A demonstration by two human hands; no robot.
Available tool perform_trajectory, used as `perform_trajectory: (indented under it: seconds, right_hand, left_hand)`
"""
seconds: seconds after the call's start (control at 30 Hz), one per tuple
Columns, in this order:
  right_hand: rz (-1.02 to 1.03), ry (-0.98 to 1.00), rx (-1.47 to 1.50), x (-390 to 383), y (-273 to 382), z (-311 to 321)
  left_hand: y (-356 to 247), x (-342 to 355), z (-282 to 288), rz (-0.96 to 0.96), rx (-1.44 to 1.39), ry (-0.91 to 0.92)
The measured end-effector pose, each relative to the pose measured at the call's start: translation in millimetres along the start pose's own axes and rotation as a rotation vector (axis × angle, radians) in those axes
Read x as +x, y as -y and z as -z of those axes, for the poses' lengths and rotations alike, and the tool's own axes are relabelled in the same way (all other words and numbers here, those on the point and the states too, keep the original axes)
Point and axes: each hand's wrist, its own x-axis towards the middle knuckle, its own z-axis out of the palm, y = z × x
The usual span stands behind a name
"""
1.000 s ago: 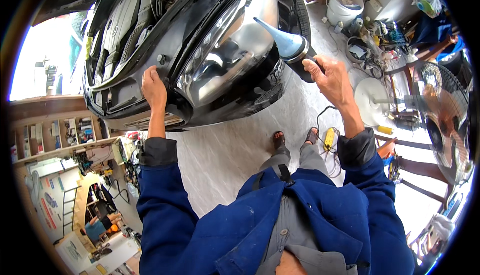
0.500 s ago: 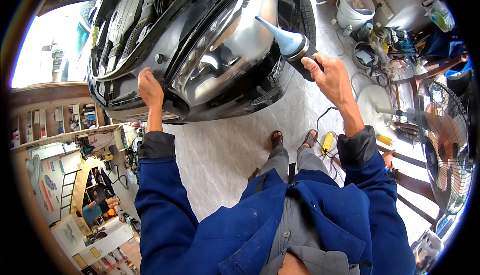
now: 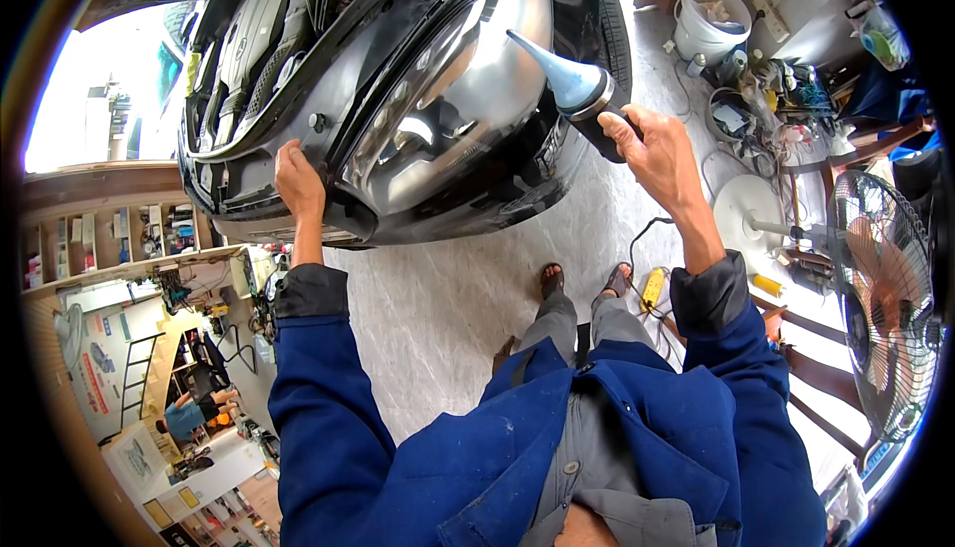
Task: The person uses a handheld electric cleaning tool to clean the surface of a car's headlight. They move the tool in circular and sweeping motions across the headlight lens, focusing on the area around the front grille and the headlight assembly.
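My right hand [image 3: 649,149] is wrapped round the black handle of a headlight vapour cup [image 3: 577,80]. Its tapered, pale blue spout points up and left, with the tip over the car's headlight [image 3: 448,99]; I cannot tell whether it touches. The lens is glossy and shows bright reflections. My left hand [image 3: 300,181] is at the black front panel [image 3: 333,99], left of the lens, near a small round knob [image 3: 317,121]. Its fingers are curled in and pressed together, and nothing shows in them.
The engine bay [image 3: 264,50] lies uncovered at upper left. A black cord runs down to a yellow power strip [image 3: 653,288] by my feet. At right stand a fan [image 3: 885,303], a white bucket [image 3: 708,45] and cluttered cables. Farther left is another person [image 3: 187,416].
Both hands and the vapour cup hold nearly the same place. The whitish patch on the lens looks smaller, and reflections there are sharper. The person in the background has shifted.
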Motion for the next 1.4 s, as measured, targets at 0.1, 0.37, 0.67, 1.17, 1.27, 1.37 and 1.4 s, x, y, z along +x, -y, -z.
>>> perform_trajectory:
  seconds: [0.1, 0.37, 0.67, 1.17, 1.27, 1.37, 1.4]
  right_hand:
    - [-0.019, 0.002, 0.007, 3, -2, 1]
    - [-0.032, -0.028, 0.046, 13, -10, 3]
    - [-0.016, -0.076, 0.055, 24, -17, 3]
    - [-0.054, -0.076, 0.021, 39, -27, 8]
    - [-0.066, -0.075, 0.023, 43, -30, 9]
    - [-0.06, -0.086, 0.029, 47, -32, 10]
    - [-0.058, -0.09, 0.036, 47, -33, 10]
  left_hand:
    - [1, 1, 0, -0.001, 0.006, 0.0]
    - [3, 1, -1, -0.006, -0.014, -0.005]
    - [1, 0, 0, 0.015, -0.032, 0.012]
    - [6, 1, -1, 0.018, -0.039, 0.014]
    - [7, 2, -1, 0.01, -0.025, 0.021]
    - [8, 2, -1, 0.006, -0.02, 0.022]
    - [8, 2, -1, -0.003, -0.003, 0.02]
